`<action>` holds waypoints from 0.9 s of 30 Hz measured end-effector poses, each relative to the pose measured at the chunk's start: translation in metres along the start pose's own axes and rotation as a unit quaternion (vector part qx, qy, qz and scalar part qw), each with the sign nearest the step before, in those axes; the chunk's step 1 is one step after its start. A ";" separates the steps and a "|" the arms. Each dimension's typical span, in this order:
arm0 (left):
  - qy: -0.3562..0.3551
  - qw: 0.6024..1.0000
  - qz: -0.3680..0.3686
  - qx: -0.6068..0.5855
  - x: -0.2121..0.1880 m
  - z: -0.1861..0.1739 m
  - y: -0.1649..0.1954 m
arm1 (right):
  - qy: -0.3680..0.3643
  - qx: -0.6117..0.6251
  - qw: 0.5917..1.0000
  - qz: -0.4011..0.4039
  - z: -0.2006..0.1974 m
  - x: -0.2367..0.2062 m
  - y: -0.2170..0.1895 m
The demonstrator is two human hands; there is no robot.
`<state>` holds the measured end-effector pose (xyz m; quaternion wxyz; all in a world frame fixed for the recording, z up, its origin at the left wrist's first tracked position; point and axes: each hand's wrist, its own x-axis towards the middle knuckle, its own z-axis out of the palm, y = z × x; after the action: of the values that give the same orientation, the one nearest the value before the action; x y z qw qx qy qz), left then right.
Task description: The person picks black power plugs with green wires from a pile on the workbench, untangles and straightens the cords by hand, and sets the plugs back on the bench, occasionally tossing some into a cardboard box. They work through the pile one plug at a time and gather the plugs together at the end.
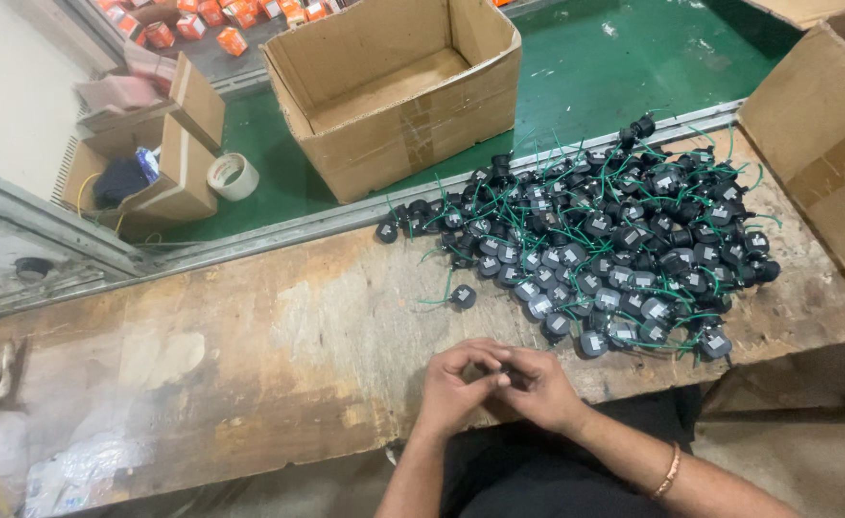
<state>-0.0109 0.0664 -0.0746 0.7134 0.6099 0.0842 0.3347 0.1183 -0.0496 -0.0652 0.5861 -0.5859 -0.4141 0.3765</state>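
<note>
Both hands meet at the near edge of the worktop [279,355]: my left hand [453,388] and right hand [538,384] are closed together, fingertips pinching one small black part [505,368], mostly hidden between them. Just beyond the hands, to the right, lies a heap of like black parts with green wires [614,249]. One stray part [462,296] sits apart on the heap's left. An open cardboard box [394,91] stands farther back on the green surface [595,67].
</note>
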 end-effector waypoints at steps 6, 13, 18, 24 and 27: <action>0.096 0.988 -0.021 0.119 0.001 0.014 -0.006 | 0.006 -0.102 0.994 -0.043 -0.004 -0.003 0.002; 0.157 0.885 0.127 0.421 0.059 -0.010 0.035 | -0.012 -0.076 0.980 -0.183 -0.003 -0.001 -0.001; 0.050 0.836 0.041 0.545 0.050 -0.002 0.025 | 0.006 -0.144 0.972 -0.185 -0.002 -0.001 -0.003; 0.139 0.843 0.181 0.487 0.031 -0.011 0.025 | 0.001 0.039 0.999 -0.002 -0.009 0.002 0.000; -0.034 0.853 0.213 0.476 0.021 0.003 0.034 | -0.023 0.175 0.983 0.048 -0.016 0.005 0.006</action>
<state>-0.0059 0.0778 -0.0365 0.2496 0.8889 0.0768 0.3764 0.1355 -0.0512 -0.0707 0.6511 -0.4850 -0.3269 0.4837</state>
